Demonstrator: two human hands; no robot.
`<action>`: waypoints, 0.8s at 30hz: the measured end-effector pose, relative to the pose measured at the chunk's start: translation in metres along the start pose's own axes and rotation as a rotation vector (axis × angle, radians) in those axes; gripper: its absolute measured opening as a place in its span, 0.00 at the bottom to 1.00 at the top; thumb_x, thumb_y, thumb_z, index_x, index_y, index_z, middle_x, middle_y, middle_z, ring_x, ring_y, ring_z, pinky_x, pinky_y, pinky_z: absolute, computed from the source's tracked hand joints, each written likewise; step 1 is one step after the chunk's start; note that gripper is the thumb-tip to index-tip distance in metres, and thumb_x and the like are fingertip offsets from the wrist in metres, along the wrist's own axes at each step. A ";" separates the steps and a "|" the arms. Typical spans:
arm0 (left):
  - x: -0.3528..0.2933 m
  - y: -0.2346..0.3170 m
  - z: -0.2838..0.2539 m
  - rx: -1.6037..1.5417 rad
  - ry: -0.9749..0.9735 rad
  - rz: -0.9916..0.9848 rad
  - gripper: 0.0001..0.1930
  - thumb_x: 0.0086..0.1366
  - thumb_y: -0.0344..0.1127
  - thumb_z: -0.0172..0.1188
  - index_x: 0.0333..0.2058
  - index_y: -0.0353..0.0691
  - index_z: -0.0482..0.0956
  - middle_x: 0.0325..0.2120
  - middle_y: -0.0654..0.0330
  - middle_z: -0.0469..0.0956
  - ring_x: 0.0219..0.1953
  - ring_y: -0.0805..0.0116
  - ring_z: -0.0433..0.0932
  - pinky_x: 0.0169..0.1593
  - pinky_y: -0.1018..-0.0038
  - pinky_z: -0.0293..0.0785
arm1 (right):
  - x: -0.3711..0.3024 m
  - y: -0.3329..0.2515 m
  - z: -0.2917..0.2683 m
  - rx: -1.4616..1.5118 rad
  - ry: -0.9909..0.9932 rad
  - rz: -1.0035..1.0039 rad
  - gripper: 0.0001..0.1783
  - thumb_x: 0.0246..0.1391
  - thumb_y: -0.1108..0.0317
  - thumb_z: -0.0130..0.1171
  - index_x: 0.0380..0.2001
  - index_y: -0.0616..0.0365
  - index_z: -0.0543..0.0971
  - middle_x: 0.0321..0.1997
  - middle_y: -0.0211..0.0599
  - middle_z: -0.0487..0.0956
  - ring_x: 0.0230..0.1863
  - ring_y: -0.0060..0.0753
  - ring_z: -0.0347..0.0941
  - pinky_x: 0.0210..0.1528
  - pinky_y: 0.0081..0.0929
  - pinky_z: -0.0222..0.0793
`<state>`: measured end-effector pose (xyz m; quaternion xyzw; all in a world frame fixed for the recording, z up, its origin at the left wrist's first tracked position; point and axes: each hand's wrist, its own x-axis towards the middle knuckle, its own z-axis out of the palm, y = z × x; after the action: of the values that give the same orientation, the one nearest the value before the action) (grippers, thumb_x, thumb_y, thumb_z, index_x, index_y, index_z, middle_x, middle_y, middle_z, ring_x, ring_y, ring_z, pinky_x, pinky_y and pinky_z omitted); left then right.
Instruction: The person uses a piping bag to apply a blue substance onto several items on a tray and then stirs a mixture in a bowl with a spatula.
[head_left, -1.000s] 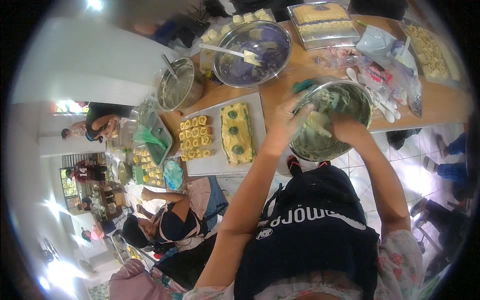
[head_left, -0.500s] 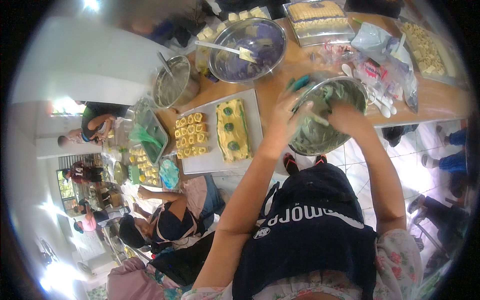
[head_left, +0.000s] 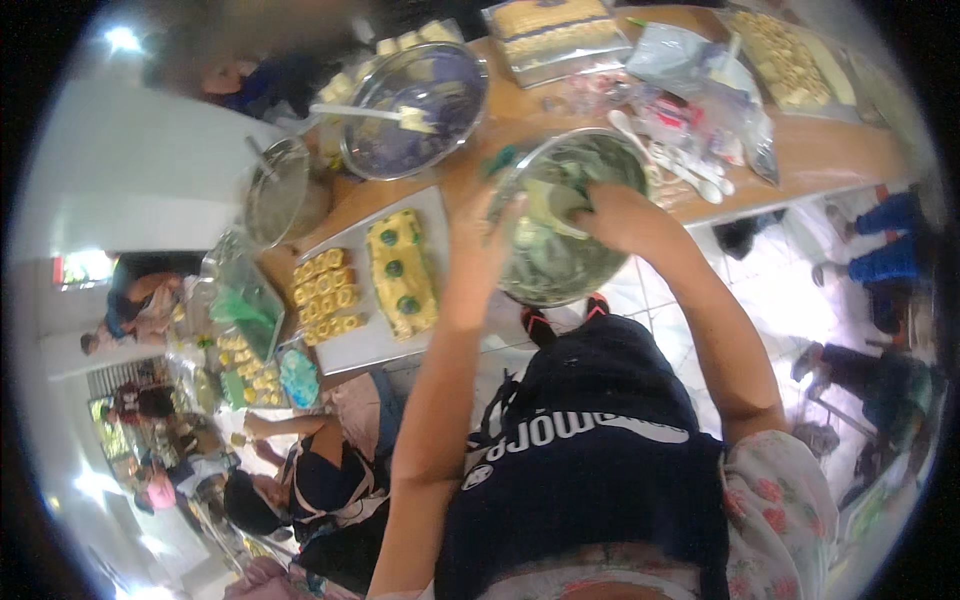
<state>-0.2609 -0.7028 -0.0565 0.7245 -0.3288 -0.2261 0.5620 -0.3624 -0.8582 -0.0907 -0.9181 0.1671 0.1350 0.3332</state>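
A metal mixing bowl (head_left: pixel 575 290) smeared with pale green icing tilts at the table's front edge. My left hand (head_left: pixel 485 235), blurred, is closed on its left rim. Inside the bowl, my right hand (head_left: pixel 615 215) is closed on a pale, flat scraper (head_left: pixel 550 207), whose lower end lies against the icing. Part of the scraper's grip is hidden by my fingers. Left of my left hand, a yellow-iced cake (head_left: pixel 402 285) with green swirls lies on a silver board (head_left: pixel 352 357), beside rows of small rolled pieces (head_left: pixel 325 292).
Farther back stand a bowl with purple icing (head_left: pixel 420 145) and a white spatula (head_left: pixel 360 112), a steel pot (head_left: pixel 290 205) and a decorated cake (head_left: pixel 555 35). White plastic spoons (head_left: pixel 690 170) and plastic bags (head_left: pixel 690 70) lie right. A co-worker (head_left: pixel 320 470) is at left.
My view has shifted, so the table things appear farther left. My right hand has moved within the bowl, and the pale scraper shows more plainly. The left hand stays at the rim.
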 end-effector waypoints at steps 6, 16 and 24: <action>0.022 0.001 -0.002 0.251 -0.067 0.111 0.17 0.53 0.29 0.54 0.43 0.37 0.71 0.44 0.53 0.69 0.48 0.64 0.66 0.51 0.74 0.58 | -0.018 -0.026 -0.006 0.411 0.069 -0.171 0.29 0.45 0.50 0.49 0.37 0.70 0.69 0.32 0.57 0.73 0.37 0.49 0.70 0.39 0.35 0.62; 0.041 0.021 0.023 0.363 -0.214 0.227 0.16 0.54 0.34 0.54 0.42 0.38 0.72 0.46 0.54 0.68 0.52 0.55 0.62 0.54 0.69 0.55 | -0.026 0.004 0.013 0.055 0.153 0.023 0.19 0.46 0.63 0.47 0.39 0.65 0.68 0.31 0.54 0.74 0.34 0.50 0.71 0.36 0.39 0.66; 0.044 0.019 0.024 0.382 -0.244 0.128 0.16 0.56 0.38 0.52 0.42 0.39 0.72 0.47 0.54 0.67 0.52 0.57 0.61 0.54 0.70 0.54 | 0.019 0.004 0.075 0.573 0.237 -0.108 0.23 0.47 0.58 0.47 0.39 0.69 0.68 0.36 0.57 0.72 0.40 0.51 0.69 0.42 0.37 0.63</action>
<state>-0.2513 -0.7539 -0.0421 0.7627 -0.4763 -0.2097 0.3839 -0.3572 -0.8158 -0.1554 -0.8035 0.1870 -0.0433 0.5635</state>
